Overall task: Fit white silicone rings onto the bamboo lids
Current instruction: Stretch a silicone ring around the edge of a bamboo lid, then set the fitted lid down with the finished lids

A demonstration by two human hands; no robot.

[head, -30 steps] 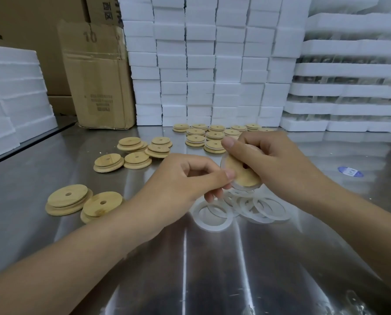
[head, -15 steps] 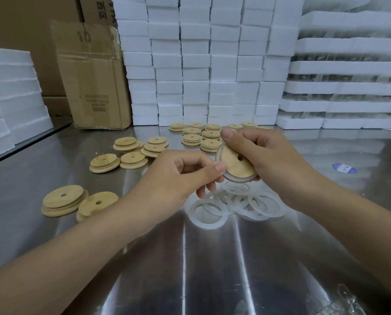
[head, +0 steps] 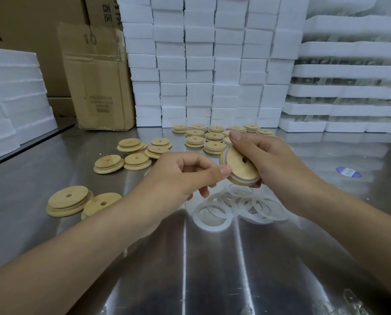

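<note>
Right hand (head: 274,164) grips the lid (head: 237,165) in the air above the ring pile (head: 242,205). The forefinger arches over the top rim and the other fingers curl behind and under it. The lid is tilted with its face toward the camera.

Left hand (head: 178,178): the thumb is stretched out with its tip on the lid's left rim. The forefinger is curled close behind it, pinching there. The remaining fingers are curled below; cannot tell if they touch the lid.

A white ring (head: 245,181) sits on the lid, showing as a strip along the upper-left rim and again along the lower edge. Cannot tell if it is seated all the way round.

Against a second ago:
- The lid is in much the same spot over the pile, but more of its face shows. The centre hole is now plain, where left fingers partly covered it.
- The left thumb has slid from the lower left of the lid to the left rim.
- The right-hand grip is unchanged.

Steel table (head: 190,269):
- Bare lids (head: 68,200) lie at near left, with more lids further back on the left.
- Ringed lids (head: 212,138) cluster at the back, just beyond the hands.
- None of these has moved.

Behind stand foam blocks (head: 212,64) and a carton (head: 99,83).
</note>
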